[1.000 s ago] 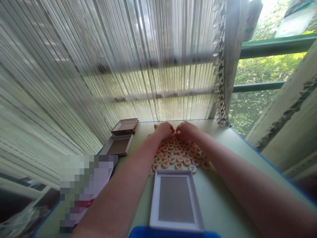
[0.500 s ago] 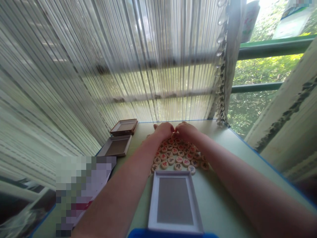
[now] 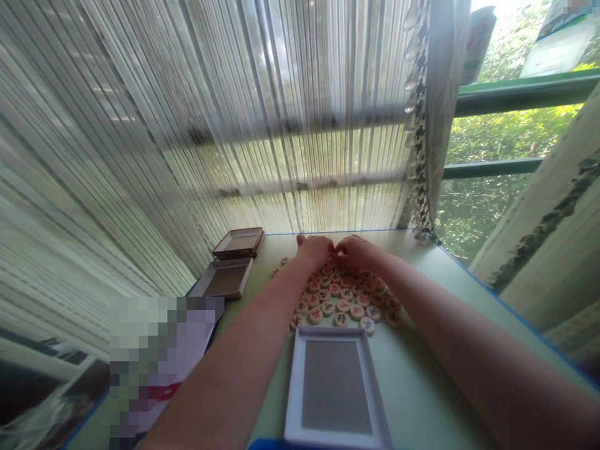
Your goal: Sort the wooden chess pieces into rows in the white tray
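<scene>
Round wooden Chinese chess pieces (image 3: 343, 307) with red and dark characters lie spread in a dense patch on the pale green table (image 3: 422, 369). My left hand (image 3: 316, 251) is at the far side of the patch, fingers curled inward. Close against it, my right hand (image 3: 355, 251) is also closed, with its fingertips meeting the left ones. What the fingertips pinch, if anything, is too small and hidden to tell. Just in front of the pieces sits a shallow white box tray (image 3: 293, 387) with a grey bottom. My forearms cover some pieces at both sides.
Two more shallow boxes, a brown-edged one (image 3: 260, 241) and a white one (image 3: 246, 279), stand at the back left. A blurred-out item (image 3: 178, 356) lies on the left. Sheer curtains (image 3: 281, 125) hang behind the table, beside a window with green rails (image 3: 497, 167) at right.
The whole view has shifted slightly, so everything appears a little lower and further right. Both hands stay together beyond the pieces, with only small finger movement.
</scene>
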Tool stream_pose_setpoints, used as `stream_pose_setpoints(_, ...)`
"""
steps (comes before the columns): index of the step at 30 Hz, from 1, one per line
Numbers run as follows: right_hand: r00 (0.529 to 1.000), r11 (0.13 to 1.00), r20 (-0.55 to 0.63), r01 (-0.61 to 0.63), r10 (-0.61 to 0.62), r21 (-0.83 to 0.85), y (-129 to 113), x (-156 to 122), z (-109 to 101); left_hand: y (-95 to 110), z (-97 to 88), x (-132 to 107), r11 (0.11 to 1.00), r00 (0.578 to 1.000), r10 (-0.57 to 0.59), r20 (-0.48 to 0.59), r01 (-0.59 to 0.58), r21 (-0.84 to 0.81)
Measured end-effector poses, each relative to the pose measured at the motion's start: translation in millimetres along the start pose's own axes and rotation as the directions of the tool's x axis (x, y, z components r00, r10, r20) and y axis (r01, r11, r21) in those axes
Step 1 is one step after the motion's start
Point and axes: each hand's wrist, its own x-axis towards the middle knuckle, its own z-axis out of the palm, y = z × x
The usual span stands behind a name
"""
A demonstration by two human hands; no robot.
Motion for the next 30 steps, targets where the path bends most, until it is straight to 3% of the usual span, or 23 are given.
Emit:
stream_pose_setpoints(12,0.991,0.975,0.0,-0.135,0.137,0.174,-8.8,-1.9,4.2,-8.4,0.4,3.8,0.998,0.999,-0.031,0.025,0.032,-0.051)
stream_pose_setpoints(16,0.99,0.976,0.012,-0.143,0.143,0.165,-7.8,-1.4,3.7,-9.2,0.0,3.6,0.998,0.998,-0.037,0.045,0.039,-0.054)
stream_pose_setpoints(21,0.973,0.981,-0.126,-0.19,0.193,0.036,-4.4,-2.3,4.4,-7.8,1.0,2.4,0.997,0.997,-0.071,0.036,0.071,0.017)
stream_pose_setpoints(26,0.985,0.985,-0.028,-0.171,0.171,-0.025,-5.8,-4.9,4.7,-5.3,0.7,0.4,0.994,0.995,-0.097,0.03,0.095,0.057)
stream_pose_setpoints(30,0.975,0.977,-0.073,-0.212,0.211,-0.009,-9.0,-4.6,3.3,-5.4,2.5,1.0,0.997,0.999,-0.052,0.013,0.051,0.051)
